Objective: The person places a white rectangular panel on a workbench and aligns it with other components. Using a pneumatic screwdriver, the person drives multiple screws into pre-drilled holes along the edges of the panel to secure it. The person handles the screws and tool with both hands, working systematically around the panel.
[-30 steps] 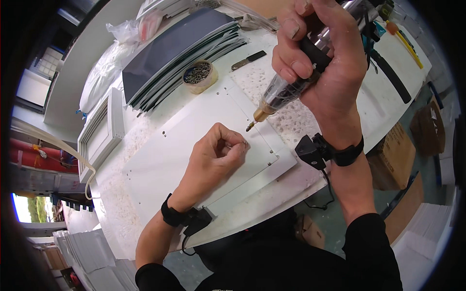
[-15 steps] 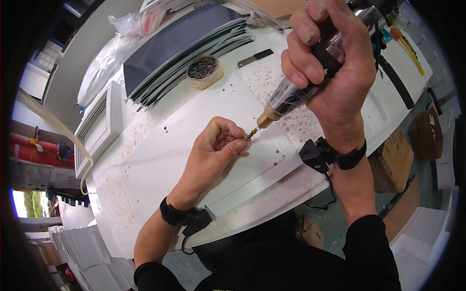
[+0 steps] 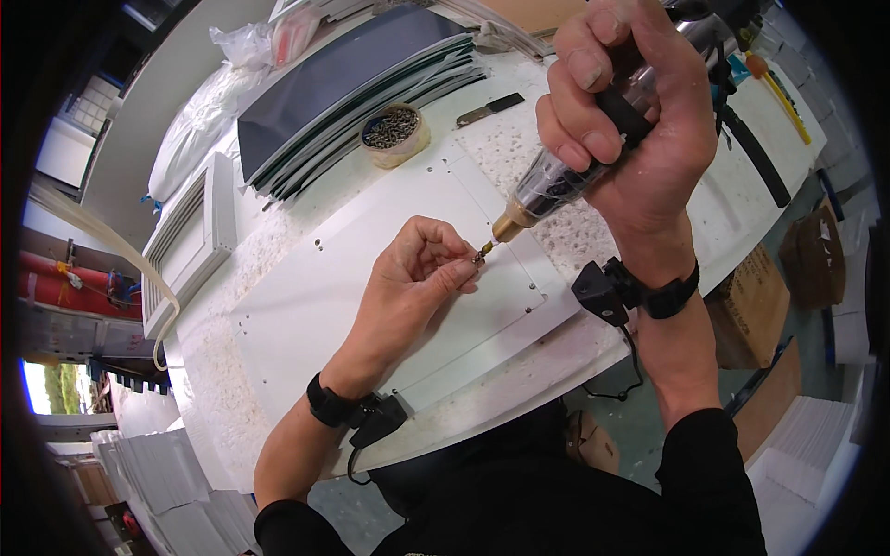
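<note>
My right hand (image 3: 630, 120) is wrapped round a power screwdriver (image 3: 547, 181) with a metal barrel and a brass-coloured nose, slanting down to the left. Its bit (image 3: 489, 246) reaches the fingertips of my left hand (image 3: 422, 264). Thumb and index finger there pinch a small screw (image 3: 478, 259) at the bit's tip. Below both hands lies a flat white panel (image 3: 324, 306) with thin seam lines and several small screws or holes. Beyond it stands a round tub (image 3: 409, 154) full of loose screws.
A utility knife (image 3: 489, 109) lies right of the tub. Behind are stacked dark sheets (image 3: 343, 83) and plastic-wrapped material (image 3: 199, 130). A white louvred frame (image 3: 195, 243) sits at the left. Cardboard boxes (image 3: 746, 301) stand beyond the table's right edge.
Hardly anything differs. My left hand has shifted very slightly up and to the right with the screw at the bit; the screwdriver stays almost where it was.
</note>
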A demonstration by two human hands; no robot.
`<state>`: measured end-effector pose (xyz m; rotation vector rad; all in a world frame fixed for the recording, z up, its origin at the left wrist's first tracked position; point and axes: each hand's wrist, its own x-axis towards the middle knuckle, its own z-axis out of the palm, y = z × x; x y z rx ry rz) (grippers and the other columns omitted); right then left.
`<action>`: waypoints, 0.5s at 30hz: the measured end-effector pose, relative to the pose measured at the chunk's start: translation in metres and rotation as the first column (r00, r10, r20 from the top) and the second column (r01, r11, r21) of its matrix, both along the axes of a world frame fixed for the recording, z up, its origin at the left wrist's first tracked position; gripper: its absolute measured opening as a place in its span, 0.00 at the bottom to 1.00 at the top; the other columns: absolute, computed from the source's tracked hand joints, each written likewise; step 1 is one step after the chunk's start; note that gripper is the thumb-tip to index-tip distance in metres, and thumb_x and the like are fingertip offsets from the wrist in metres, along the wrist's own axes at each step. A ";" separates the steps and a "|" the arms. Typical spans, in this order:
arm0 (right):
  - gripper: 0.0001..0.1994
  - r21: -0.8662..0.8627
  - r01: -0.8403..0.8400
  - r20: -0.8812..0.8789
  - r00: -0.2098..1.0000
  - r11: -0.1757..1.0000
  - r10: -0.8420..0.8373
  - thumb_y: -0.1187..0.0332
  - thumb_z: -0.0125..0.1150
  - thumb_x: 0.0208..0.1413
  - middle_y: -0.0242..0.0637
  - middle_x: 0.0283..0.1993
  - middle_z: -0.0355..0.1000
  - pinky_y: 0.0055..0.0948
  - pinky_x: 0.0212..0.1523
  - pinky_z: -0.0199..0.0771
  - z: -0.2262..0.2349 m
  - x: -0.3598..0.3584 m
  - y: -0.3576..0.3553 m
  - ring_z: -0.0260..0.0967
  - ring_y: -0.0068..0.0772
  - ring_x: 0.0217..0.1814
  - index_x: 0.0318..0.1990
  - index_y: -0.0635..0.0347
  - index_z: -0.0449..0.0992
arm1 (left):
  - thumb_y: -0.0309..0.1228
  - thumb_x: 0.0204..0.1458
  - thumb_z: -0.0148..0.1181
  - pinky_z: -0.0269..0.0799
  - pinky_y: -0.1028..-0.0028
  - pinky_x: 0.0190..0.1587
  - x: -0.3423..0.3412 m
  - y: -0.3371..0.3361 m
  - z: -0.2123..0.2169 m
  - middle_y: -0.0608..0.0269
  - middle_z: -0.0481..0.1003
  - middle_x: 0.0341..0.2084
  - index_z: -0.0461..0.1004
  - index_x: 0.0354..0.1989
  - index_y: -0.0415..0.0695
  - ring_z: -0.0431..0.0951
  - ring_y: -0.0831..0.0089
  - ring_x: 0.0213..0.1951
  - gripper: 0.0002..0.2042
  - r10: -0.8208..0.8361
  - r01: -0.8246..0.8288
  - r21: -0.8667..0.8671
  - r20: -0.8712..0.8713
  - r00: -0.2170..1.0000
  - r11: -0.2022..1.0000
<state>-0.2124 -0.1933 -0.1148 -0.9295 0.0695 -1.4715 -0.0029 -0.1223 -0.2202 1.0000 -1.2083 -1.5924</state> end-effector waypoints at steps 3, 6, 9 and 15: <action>0.24 -0.105 0.044 -0.249 0.966 0.993 -0.069 0.47 0.52 0.69 0.32 0.24 0.63 0.23 0.16 0.61 -0.013 -0.001 -0.014 0.58 0.21 0.13 0.30 0.59 0.68 | 0.22 0.62 0.60 0.74 0.76 0.43 -0.007 -0.008 0.004 0.63 0.79 0.38 0.71 0.45 0.40 0.76 0.78 0.38 0.06 0.103 -0.041 -0.212 0.288 0.952 0.976; 0.21 -0.083 0.093 -0.406 0.906 0.992 -0.118 0.52 0.59 0.68 0.29 0.21 0.63 0.21 0.16 0.58 0.014 0.013 0.001 0.59 0.18 0.14 0.27 0.59 0.70 | 0.21 0.61 0.59 0.73 0.76 0.41 -0.013 -0.018 0.014 0.62 0.81 0.35 0.72 0.45 0.39 0.76 0.77 0.35 0.06 0.169 -0.011 -0.319 0.471 0.866 0.948; 0.18 -0.101 0.078 -0.473 0.873 0.992 -0.116 0.58 0.63 0.66 0.26 0.18 0.63 0.21 0.14 0.56 0.018 0.022 -0.001 0.58 0.16 0.13 0.26 0.57 0.71 | 0.21 0.61 0.57 0.73 0.76 0.41 -0.017 -0.027 0.013 0.60 0.82 0.33 0.72 0.45 0.39 0.76 0.76 0.33 0.06 0.163 0.001 -0.313 0.495 0.853 0.950; 0.15 -0.121 -0.023 -0.452 0.891 0.992 -0.034 0.60 0.64 0.66 0.26 0.19 0.65 0.21 0.13 0.56 0.003 0.028 -0.009 0.58 0.15 0.13 0.29 0.56 0.71 | 0.20 0.61 0.56 0.74 0.74 0.42 -0.015 -0.033 -0.001 0.56 0.84 0.36 0.72 0.46 0.38 0.81 0.74 0.35 0.07 0.156 0.005 -0.314 0.486 0.860 0.949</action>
